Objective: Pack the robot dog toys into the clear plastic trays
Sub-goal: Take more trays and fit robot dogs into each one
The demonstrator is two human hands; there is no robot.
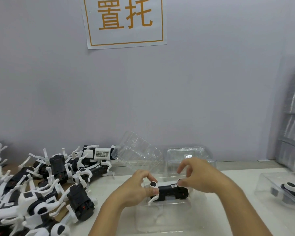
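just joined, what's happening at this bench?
A person is seating a black robot dog toy into a clear plastic tray on the table. The left hand pinches its white front end; the right hand touches the other end. A pile of unpacked toys lies to the left; a packed tray sits right.
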